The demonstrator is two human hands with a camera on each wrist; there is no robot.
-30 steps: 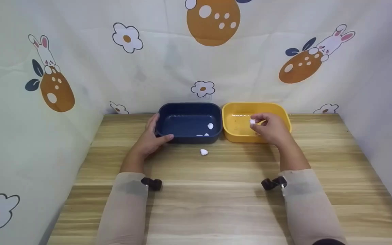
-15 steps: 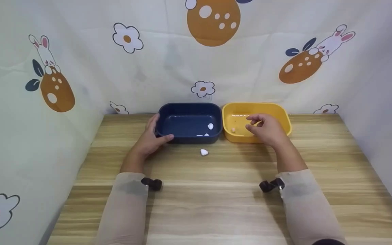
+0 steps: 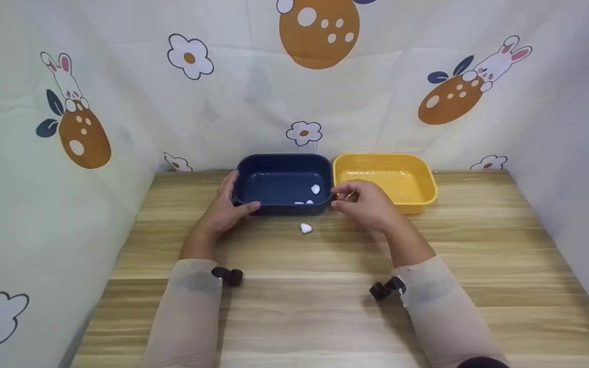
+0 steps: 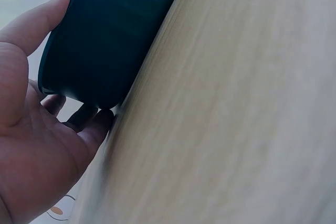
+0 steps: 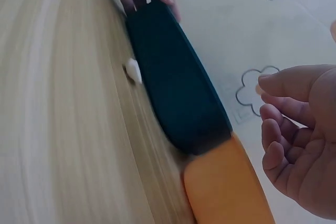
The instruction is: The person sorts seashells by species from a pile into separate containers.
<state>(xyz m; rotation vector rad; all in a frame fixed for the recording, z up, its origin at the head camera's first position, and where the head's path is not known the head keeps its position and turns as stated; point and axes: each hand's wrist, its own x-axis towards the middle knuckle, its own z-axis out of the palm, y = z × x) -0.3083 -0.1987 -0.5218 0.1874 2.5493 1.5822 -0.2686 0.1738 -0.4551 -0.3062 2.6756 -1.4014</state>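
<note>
My left hand [image 3: 225,208] holds the left end of a dark blue plastic container [image 3: 284,210], its thumb at the front rim and its fingers against the side. Small white pebble-like pieces [image 3: 315,189] lie inside, near the right end. Another white piece [image 3: 306,228] rests on the table just in front. Over the left front corner of a yellow container [image 3: 416,208] hovers my right hand [image 3: 370,207], fingers loosely bent and thumb apart. The right wrist view shows nothing held in that hand [image 5: 307,135]. It hides part of the yellow container's inside.
Both containers stand side by side at the back of the wood-grain table [image 3: 294,306], close to a printed cloth backdrop [image 3: 238,102]. Cloth also hangs at left and right. Each wrist wears a black camera mount [image 3: 228,276].
My right hand has let a white piece drop into the yellow container and moved left toward the blue one. The left hand stays in place.
</note>
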